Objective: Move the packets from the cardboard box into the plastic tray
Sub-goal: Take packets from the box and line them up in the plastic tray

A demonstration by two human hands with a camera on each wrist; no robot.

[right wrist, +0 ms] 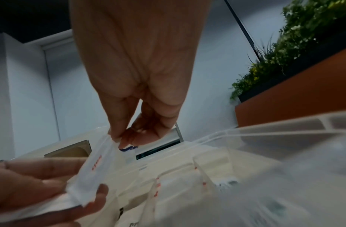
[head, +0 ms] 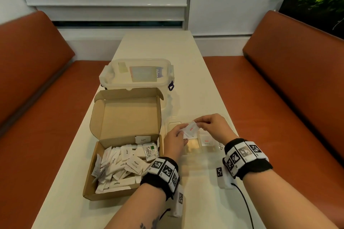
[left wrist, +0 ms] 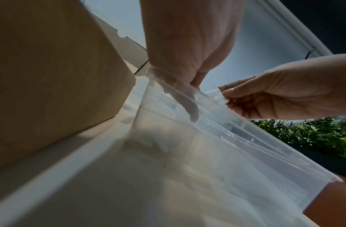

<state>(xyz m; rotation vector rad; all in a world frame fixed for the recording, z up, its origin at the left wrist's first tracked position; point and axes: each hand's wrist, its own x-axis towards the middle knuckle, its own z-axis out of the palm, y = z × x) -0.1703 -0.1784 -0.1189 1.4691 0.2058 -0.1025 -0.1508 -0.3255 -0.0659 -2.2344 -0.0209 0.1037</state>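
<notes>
We see both forearms reaching forward over the pale table [head: 186, 61], each wrist wrapped in a black band with printed marker squares. The left hand [head: 176, 140] and the right hand [head: 212, 124] meet above the clear plastic tray [head: 172, 120], and between them they hold one white packet [head: 191, 129] with red lettering. The left hand grips the packet's lower end, thumb beneath and fingers above as the right wrist view shows, along with what looks like more white packets in the palm. The right hand pinches the upper corner between thumb and fingertips [right wrist: 127, 138], palm turned down and the other fingers curled under. The packet hangs tilted over the tray, clear of its compartments, where a few packets already lie. Just left of the tray stands the open cardboard box [head: 104, 154], lid raised, with a heap of sugar, pepper and Stevia packets inside. Behind it sits a lidded plastic container [head: 137, 74].
</notes>
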